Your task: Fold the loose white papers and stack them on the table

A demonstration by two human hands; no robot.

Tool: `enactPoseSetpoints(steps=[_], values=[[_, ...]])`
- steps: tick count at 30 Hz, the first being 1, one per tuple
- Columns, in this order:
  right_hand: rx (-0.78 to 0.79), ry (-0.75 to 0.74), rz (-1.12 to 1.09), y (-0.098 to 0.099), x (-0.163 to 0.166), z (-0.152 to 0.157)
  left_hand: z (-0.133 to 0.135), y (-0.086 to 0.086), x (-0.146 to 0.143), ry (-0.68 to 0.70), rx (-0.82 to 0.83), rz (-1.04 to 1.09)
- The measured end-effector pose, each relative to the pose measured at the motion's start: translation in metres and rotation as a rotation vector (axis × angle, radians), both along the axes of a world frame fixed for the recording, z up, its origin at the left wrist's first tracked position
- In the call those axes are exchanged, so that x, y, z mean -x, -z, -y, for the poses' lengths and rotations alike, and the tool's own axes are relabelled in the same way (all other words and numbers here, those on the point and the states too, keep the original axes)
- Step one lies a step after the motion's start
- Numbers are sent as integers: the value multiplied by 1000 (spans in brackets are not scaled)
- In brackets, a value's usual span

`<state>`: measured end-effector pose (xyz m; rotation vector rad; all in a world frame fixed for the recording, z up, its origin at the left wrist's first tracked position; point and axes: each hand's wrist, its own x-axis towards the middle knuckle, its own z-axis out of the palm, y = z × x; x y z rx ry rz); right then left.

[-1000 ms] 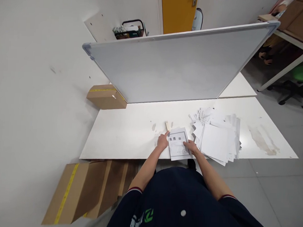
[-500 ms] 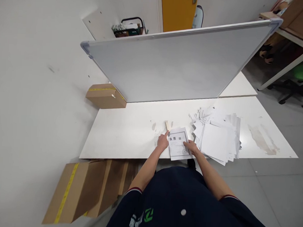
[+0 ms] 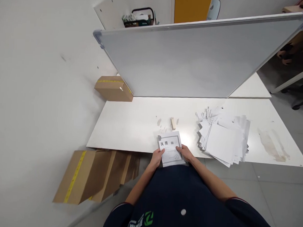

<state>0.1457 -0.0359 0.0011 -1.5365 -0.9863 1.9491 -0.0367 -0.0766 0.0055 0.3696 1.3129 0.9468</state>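
Note:
Both my hands grip a printed paper sheet (image 3: 170, 151) with a dark border, large characters and a small square code. It is held at the table's front edge, close to my body. My left hand (image 3: 156, 157) pinches its left edge, thumb on top, and my right hand (image 3: 185, 152) pinches the right edge in the same way. Whether more sheets lie under the top one, I cannot tell. Just beyond the paper's far edge, a small cream-coloured block, shaped like a stapler (image 3: 173, 123), lies on the white table (image 3: 125, 125), touched by neither hand.
To the right lies a messy pile of white papers (image 3: 223, 141). A large whiteboard (image 3: 184, 64) stands along the table's back. One cardboard box (image 3: 114, 89) sits at the back left corner; more cardboard boxes (image 3: 79, 177) stand on the floor at left.
The sheet has come nearer my body and over the table's front edge. My left hand has left the stapler-shaped block and now holds the sheet's left edge. The view has shifted.

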Motion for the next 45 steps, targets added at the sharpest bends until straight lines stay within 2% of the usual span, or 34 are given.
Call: enactPoseSetpoints(steps=[4, 6, 8, 12, 16, 23, 25, 27, 30, 32, 34, 37, 39, 42, 45], values=[[-87, -72, 55, -7, 28, -19, -17, 2, 42, -148, -60, -298], [-85, -95, 115, -10, 32, -23, -31, 1, 73, -114, -49, -511], [-57, -115, 143, -12, 29, -21, -46, -2, 104, 2, 37, -737], [-27, -95, 133, -15, 5, -10, -71, -9, 154, 14, 101, -889], [-26, -24, 128, -20, -23, 1, -90, -14, 179, 69, 158, -1006], [-54, 84, 188, -32, -58, 20, -105, -30, 197, 219, 256, -1210], [-114, 123, 293, -36, -76, 23, -105, -34, 197, 238, 266, -1303], [-204, 207, 522, -42, -100, 23, -101, -34, 190, 236, 226, -1452], [-296, 364, 955, -51, -136, 19, -87, -25, 163, 208, 26, -1622], [-281, 412, 1183, -55, -153, 14, -75, -13, 136, 190, -128, -1630], [-179, 399, 1318, -57, -162, 8, -63, 0, 104, 227, -254, -1581], [24, 343, 1354, -54, -165, 1, -47, 17, 60, 262, -388, -1472], [95, 335, 1345, -51, -166, -2, -38, 23, 39, 297, -457, -1402], [150, 365, 1339, -48, -169, -1, -31, 24, 26, 379, -508, -1349], [162, 390, 1356, -47, -177, 1, -28, 20, 28, 423, -511, -1338]])
